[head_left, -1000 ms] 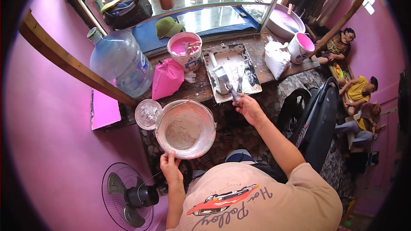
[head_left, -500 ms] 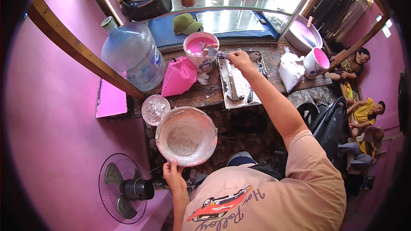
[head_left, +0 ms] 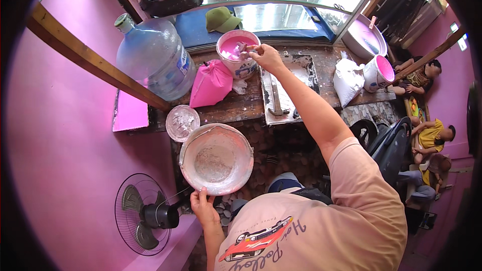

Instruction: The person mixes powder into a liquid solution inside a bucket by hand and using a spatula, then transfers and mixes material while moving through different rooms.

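My left hand (head_left: 205, 210) grips the near rim of a paint-stained pail (head_left: 240, 163) with a wire handle. Its open mouth faces up, and its bottom carries a dried greyish crust. Over at the bench, my right hand (head_left: 267, 59) is closed on a small paint-smeared tool (head_left: 244, 51), mostly hidden by the fingers. That tool is at the mouth of a white bucket (head_left: 241, 69) holding pink paint (head_left: 230, 45). A tied pink bag (head_left: 210, 85) leans beside this bucket. Under my right forearm is a paint-crusted tray (head_left: 301, 88) with a hammer (head_left: 276, 101) in it.
A large water jug (head_left: 155, 60) and a pink-coated tray (head_left: 129, 113) are at left. A round lid (head_left: 182, 123) is beside the pail. Rightward are a white bag (head_left: 347, 81), another bucket (head_left: 374, 76) and a basin (head_left: 359, 45). A fan (head_left: 145, 216) stands lower left; people (head_left: 429, 138) sit far right.
My right hand has moved left with the tool, from above the tray to the white bucket's rim. My left hand still grips the pail, which has shifted slightly left in view.
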A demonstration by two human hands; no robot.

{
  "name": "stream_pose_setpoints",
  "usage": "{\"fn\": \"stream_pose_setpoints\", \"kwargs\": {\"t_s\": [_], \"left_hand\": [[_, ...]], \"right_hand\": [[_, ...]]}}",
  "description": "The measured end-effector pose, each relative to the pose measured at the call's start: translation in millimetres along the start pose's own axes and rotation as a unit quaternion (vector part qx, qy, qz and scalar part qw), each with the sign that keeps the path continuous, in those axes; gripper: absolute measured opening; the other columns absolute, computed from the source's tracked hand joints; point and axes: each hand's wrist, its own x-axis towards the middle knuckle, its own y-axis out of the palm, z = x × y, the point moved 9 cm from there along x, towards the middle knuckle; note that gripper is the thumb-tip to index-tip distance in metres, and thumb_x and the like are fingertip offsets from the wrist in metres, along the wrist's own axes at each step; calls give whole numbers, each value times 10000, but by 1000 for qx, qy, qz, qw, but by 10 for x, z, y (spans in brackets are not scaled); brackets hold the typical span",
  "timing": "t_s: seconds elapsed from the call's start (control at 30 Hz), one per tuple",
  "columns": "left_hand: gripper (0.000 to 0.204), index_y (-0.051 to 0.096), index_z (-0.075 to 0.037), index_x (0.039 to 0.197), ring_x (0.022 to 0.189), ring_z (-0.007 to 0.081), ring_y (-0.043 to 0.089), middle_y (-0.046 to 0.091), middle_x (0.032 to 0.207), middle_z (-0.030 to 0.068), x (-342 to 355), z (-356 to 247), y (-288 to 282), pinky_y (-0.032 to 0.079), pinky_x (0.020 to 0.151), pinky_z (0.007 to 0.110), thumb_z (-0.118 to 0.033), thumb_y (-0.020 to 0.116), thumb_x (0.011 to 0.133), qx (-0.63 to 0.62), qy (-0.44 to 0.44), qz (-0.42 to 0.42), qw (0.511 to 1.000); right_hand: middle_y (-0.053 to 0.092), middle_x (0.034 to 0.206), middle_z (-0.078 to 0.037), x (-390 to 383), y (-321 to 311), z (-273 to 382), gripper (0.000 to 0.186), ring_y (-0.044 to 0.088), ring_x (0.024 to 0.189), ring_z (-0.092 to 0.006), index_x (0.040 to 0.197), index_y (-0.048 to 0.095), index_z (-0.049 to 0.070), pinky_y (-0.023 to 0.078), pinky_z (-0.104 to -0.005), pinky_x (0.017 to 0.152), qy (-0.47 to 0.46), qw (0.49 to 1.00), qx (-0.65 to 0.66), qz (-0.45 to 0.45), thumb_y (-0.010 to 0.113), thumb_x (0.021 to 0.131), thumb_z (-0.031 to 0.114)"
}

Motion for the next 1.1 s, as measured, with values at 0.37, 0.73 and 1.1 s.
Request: {"fn": "stream_pose_setpoints", "kwargs": {"t_s": [0.37,0.73,1.1], "left_hand": [[137,506,-77,948,872,143,574,562,935,36,101,72,193,559,764,375,-91,634,904,13,-10,25,1000],[115,502,-90,925,873,129,552,556,916,22,142,-80,490,516,797,386,-107,615,916,88,6,63,994],[130,494,-103,925,857,138,570,570,921,22,54,-73,753,540,752,369,-109,623,907,104,1,87,991]], "right_hand": [[680,871,-232,-1373,-827,-2078,330,663,886,-384,872,648,9,518,-464,790,208,931,-299,28,691,792,326],[662,1042,-228,-1851,-535,-2267,577,641,1019,-374,1140,516,-15,509,-456,868,327,907,-263,45,747,785,377],[657,1031,-229,-1844,-660,-2308,656,645,991,-378,1150,462,-36,513,-454,859,333,920,-209,-5,769,731,365]]}}
